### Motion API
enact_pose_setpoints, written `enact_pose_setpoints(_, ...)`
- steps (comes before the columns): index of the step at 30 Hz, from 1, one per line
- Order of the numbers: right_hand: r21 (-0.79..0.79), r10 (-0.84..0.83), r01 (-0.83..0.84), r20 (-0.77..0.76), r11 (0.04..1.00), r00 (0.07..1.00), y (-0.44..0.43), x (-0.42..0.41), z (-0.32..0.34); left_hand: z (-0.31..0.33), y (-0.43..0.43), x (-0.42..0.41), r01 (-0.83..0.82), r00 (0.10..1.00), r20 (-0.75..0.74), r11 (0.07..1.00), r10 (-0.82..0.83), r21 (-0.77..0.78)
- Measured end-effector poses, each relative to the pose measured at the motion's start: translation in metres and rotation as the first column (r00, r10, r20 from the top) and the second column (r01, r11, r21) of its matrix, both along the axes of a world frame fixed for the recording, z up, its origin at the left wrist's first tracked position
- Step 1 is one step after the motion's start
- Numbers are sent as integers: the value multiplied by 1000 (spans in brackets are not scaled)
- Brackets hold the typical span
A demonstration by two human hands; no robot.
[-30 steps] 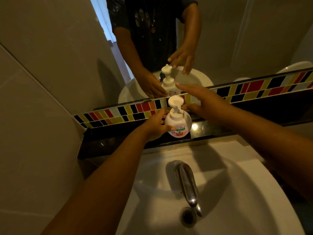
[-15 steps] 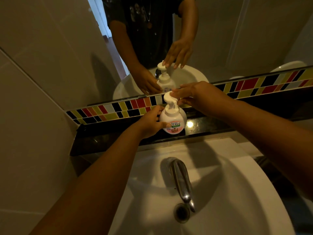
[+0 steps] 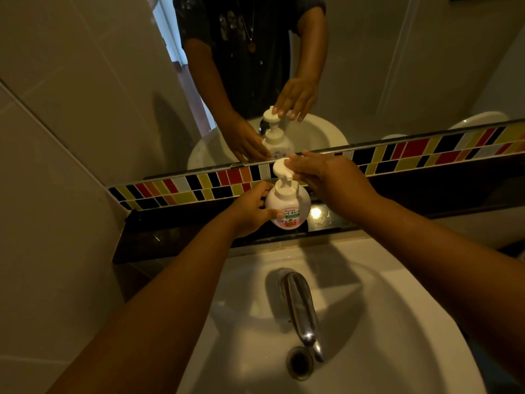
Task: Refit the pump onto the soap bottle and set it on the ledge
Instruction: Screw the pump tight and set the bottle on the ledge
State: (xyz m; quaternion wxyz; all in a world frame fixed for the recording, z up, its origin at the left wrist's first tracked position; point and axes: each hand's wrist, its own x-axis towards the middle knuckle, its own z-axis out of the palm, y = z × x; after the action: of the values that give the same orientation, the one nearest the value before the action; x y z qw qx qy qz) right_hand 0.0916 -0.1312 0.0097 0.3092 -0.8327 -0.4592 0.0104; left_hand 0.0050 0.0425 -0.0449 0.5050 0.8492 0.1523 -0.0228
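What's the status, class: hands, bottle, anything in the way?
Left hand gripping soap bottle on ledge. Right hand fingertips on pump, pump seated. Nothing in the way.

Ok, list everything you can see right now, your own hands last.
Soap bottle: one, white with pink label, on the ledge, upright.
Pump: one, white, fitted on the bottle.
Ledge: one, dark and glossy, behind the sink.
Sink: one, white, nearest the camera.
Tap: one, chrome, over the drain.
Tile strip: one, red, yellow, black and white, under the mirror.
Mirror: one, reflecting person and bottle.
Left hand: gripping the bottle's body.
Right hand: fingers at the pump head.
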Motion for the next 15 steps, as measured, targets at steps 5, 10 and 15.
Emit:
enact_pose_setpoints(5, 123, -153, 208, -353, 970, 923, 0, -2, -21, -1, 11, -4, -39, 999, 37, 999, 40, -24)
enact_pose_setpoints(10, 24, -112, 146, -520, 989, 847, 23, -7, -46, -4, 25, -2, -81, 994, 75, 997, 82, -17)
enact_pose_setpoints(15, 125, -179, 290, -545, 949, 819, 43, -9, -59, -14, 26, 5, -167, 973, 158, 985, 171, -41)
